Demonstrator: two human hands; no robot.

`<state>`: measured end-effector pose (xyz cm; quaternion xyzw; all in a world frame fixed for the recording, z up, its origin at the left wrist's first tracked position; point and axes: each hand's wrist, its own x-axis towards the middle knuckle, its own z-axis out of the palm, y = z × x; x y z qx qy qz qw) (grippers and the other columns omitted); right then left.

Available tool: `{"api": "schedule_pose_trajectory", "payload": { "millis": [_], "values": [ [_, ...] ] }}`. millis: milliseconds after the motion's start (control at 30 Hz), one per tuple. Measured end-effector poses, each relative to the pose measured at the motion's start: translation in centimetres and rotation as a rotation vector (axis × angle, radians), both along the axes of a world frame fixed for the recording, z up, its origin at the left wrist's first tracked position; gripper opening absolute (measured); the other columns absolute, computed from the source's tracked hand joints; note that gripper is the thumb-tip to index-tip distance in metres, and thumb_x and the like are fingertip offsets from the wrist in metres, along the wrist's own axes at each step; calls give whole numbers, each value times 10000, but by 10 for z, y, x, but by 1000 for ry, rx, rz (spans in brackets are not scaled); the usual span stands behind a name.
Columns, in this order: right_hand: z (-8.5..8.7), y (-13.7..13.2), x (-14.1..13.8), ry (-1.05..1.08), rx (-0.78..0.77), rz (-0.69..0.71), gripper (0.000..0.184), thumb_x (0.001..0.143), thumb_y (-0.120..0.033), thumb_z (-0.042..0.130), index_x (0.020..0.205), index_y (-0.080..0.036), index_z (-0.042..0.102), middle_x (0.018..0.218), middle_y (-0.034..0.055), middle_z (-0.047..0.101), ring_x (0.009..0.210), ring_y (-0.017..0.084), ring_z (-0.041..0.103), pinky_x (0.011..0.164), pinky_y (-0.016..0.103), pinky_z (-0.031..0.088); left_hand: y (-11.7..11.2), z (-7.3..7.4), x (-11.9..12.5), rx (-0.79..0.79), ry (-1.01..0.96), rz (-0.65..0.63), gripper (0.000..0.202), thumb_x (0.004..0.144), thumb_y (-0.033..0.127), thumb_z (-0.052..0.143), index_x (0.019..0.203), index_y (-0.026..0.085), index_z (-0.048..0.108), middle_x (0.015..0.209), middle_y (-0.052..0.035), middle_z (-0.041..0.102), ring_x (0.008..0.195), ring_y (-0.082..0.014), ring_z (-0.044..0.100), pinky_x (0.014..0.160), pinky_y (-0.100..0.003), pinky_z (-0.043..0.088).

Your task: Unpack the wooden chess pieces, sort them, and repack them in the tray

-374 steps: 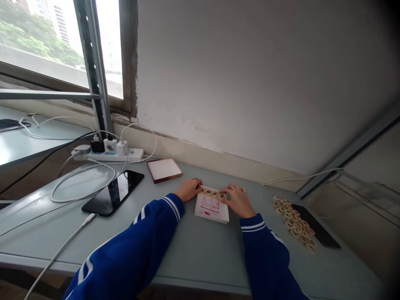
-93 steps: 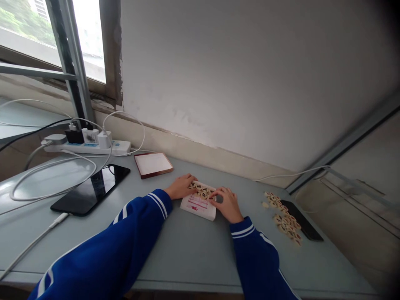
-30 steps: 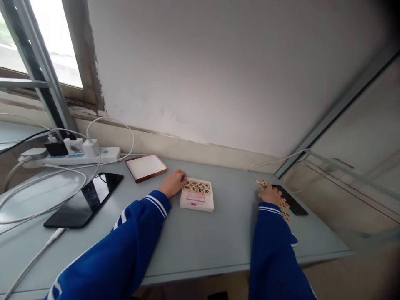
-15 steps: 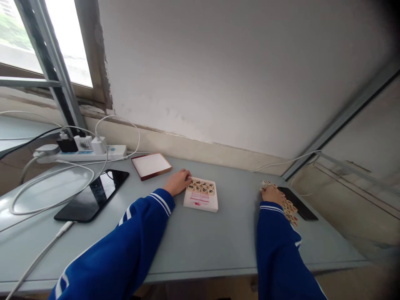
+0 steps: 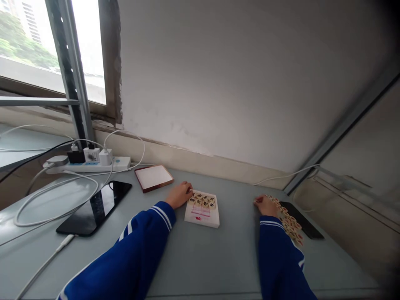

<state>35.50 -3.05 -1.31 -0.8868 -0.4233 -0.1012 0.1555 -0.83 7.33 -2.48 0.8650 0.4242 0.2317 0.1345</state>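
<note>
At three o'clock from the box (image 5: 202,217), loose round pieces (image 5: 292,226) lie by the right hand (image 5: 265,206), its fingers bunched; the left hand (image 5: 179,195) touches the box's eleven o'clock corner. Whether either pinches anything, I cannot tell. Pieces look light, hard: grip their rims.

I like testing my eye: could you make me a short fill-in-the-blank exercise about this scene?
The left hand is at the white box, whose round pieces form ____ rows.
Both sleeves are mainly ____.
The phone with the white cable lies on the person's ____ side.

Missing words: two; blue; left.
</note>
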Motion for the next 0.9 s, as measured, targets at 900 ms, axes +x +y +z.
{"api": "schedule_pose_trajectory", "payload": {
  "millis": [900],
  "values": [
    [15, 15, -211, 109, 74, 1209, 107, 782, -289, 538, 747, -205, 595, 790, 4, 626, 774, 151, 541, 736, 291, 344, 1, 2, -1, -6, -5, -47, 233, 822, 309, 388, 897, 178, 565, 915, -53, 555, 786, -168, 549, 694, -265, 405]
  ]
}}
